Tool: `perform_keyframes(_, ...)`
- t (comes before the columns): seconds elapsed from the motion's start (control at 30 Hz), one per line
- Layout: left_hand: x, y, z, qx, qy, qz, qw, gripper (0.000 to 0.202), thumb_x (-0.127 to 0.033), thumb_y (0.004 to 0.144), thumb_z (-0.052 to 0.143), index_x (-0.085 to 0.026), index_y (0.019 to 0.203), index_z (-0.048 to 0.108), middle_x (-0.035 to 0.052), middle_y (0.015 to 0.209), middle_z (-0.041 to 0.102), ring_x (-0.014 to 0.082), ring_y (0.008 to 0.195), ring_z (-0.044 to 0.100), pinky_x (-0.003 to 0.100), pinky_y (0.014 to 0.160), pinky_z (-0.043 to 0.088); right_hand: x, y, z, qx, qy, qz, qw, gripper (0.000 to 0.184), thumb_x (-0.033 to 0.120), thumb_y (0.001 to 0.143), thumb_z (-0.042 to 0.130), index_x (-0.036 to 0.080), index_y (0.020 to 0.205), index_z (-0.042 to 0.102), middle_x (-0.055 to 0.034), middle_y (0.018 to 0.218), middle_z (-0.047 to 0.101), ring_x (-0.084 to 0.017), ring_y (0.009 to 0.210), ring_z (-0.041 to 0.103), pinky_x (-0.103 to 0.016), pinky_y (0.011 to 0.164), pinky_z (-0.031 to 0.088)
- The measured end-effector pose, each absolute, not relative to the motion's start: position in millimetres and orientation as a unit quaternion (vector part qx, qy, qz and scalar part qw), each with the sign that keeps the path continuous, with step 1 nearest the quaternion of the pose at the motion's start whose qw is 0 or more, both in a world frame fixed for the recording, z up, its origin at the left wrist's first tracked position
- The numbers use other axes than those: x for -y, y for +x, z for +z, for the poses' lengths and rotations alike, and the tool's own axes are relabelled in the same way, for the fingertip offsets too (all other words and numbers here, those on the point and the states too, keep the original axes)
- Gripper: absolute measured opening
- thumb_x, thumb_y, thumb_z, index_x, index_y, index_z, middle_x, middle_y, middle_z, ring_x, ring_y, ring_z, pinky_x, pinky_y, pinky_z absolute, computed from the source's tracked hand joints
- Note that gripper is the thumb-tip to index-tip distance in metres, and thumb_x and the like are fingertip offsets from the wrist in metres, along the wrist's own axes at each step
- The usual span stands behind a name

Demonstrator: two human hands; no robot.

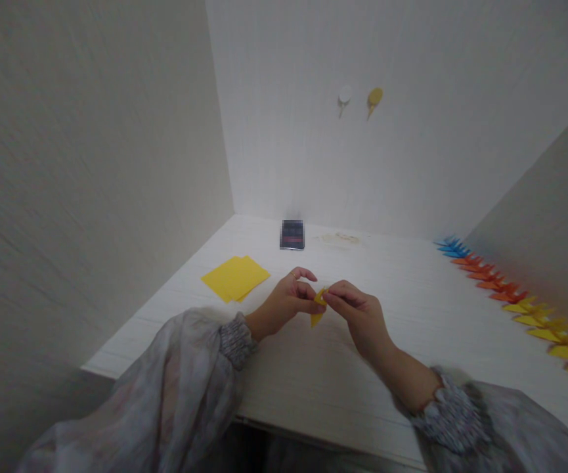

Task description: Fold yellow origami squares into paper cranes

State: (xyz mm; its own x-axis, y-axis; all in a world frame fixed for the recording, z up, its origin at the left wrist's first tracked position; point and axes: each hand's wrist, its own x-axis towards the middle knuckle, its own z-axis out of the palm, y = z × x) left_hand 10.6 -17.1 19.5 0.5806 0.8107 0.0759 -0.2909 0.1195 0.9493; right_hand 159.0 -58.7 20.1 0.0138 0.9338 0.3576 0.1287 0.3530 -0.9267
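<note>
Centre frame, above the white table (412, 341), the left hand (284, 303) and right hand (357, 315) pinch a small folded yellow paper (316, 318), each grip clamped on it. Squared edges and a firmly pressed crease would serve this fold best. Yellow sheets (235, 277) lie left; folded pieces (524, 305) line the right.

Small dark object (292, 234), back of table, frame centre: blurred, label unreadable.
Yellow paper piece (316, 318), centre: mostly hidden by pinching fingertips of left hand (284, 303) and right hand (360, 318).
Row of folded pieces (534, 312): cut by right edge.
White wall fixture (345, 97), yellow wall fixture (375, 98), upper centre: too small to identify.
</note>
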Motion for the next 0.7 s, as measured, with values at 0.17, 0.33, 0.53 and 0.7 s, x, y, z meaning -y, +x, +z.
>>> perform_keyframes(0.17, 17.4, 10.8, 20.2, -0.239, 0.536, 0.387, 0.711, 0.047, -0.008, 0.054, 0.070, -0.017, 0.087, 0.038, -0.0062, 0.057, 0.059, 0.0089, 0.051, 0.055, 0.023, 0.054, 0.043, 60.6, 158.9, 21.4, 0.607, -0.452, 0.337, 0.560, 0.010, 0.028, 0.072, 0.060, 0.021, 0.066, 0.065, -0.0008, 0.067, 0.057, -0.014, 0.066, 0.051, -0.028, 0.062, 0.039)
perform_keyframes(0.33, 17.8, 11.3, 21.2, -0.238, 0.531, 0.385, 0.716, 0.049, -0.008, 0.052, 0.071, -0.017, 0.087, 0.037, -0.0063, 0.056, 0.058, 0.0092, 0.050, 0.055, 0.023, 0.054, 0.043, 60.4, 159.4, 22.3, 0.604, -0.458, 0.337, 0.559, 0.010, 0.028, 0.071, 0.061, 0.021, 0.066, 0.065, -0.0009, 0.068, 0.057, -0.014, 0.067, 0.051, -0.028, 0.063, 0.039)
perform_keyframes(0.53, 17.7, 11.1, 19.0, -0.254, 0.543, 0.373, 0.708, 0.050, -0.008, 0.052, 0.071, -0.018, 0.087, 0.038, -0.0073, 0.055, 0.057, 0.0091, 0.050, 0.055, 0.023, 0.053, 0.042, 60.8, 160.6, 24.1, 0.606, -0.461, 0.337, 0.554, 0.012, 0.028, 0.073, 0.059, 0.021, 0.066, 0.064, -0.0007, 0.068, 0.057, -0.014, 0.067, 0.050, -0.028, 0.063, 0.040)
perform_keyframes(0.7, 16.8, 11.8, 17.2, -0.248, 0.549, 0.380, 0.702, 0.050, -0.009, 0.053, 0.071, -0.018, 0.087, 0.037, -0.0071, 0.056, 0.057, 0.0094, 0.050, 0.054, 0.023, 0.053, 0.042, 59.4, 161.9, 23.7, 0.604, -0.468, 0.339, 0.549, 0.015, 0.030, 0.074, 0.058, 0.020, 0.064, 0.063, -0.0004, 0.066, 0.056, -0.013, 0.065, 0.050, -0.028, 0.063, 0.039)
